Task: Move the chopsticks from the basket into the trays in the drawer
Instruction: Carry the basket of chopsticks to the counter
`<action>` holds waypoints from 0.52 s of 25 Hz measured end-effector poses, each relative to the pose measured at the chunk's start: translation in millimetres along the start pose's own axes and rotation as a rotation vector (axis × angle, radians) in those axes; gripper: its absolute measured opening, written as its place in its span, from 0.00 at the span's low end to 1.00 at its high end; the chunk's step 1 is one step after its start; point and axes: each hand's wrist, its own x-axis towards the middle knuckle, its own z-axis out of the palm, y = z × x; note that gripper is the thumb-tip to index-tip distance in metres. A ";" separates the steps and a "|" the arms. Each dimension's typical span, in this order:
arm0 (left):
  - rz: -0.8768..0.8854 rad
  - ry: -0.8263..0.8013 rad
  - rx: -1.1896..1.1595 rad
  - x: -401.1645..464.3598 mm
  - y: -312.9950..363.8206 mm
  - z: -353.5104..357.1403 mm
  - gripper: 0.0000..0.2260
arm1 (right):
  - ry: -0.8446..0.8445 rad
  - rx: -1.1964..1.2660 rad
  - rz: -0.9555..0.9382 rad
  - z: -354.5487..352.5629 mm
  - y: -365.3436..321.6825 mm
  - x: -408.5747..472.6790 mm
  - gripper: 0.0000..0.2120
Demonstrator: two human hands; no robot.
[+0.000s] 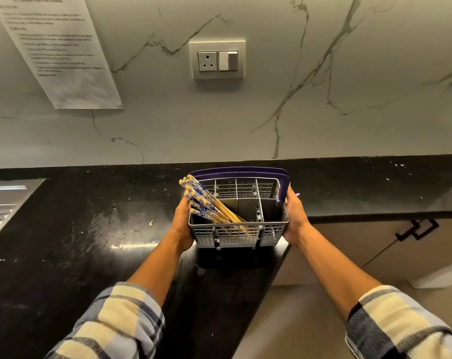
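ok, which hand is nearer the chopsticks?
Left. The left hand grips the basket wall right beside the chopsticks; the right hand holds the opposite wall, across the empty compartments.

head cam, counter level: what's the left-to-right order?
Steel drainboard → left hand → chopsticks → basket → right hand → black cabinet handle.
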 end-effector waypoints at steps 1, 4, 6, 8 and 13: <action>0.003 -0.005 0.001 -11.3 -1.9 4.7 0.24 | -0.013 0.008 -0.015 -1.7 -1.2 -14.4 0.33; -0.002 -0.056 0.019 -49.6 -9.6 18.7 0.23 | -0.016 0.051 -0.035 -15.3 5.1 -61.6 0.32; -0.022 -0.118 -0.008 -75.6 -22.3 26.6 0.24 | 0.067 0.104 -0.090 -30.2 16.9 -97.7 0.32; -0.134 -0.212 -0.073 -101.6 -40.2 29.8 0.30 | 0.164 0.136 -0.136 -43.7 36.9 -144.4 0.32; -0.397 -0.395 0.108 -160.3 -114.7 23.7 0.20 | 0.566 0.249 -0.228 -59.5 118.2 -299.7 0.29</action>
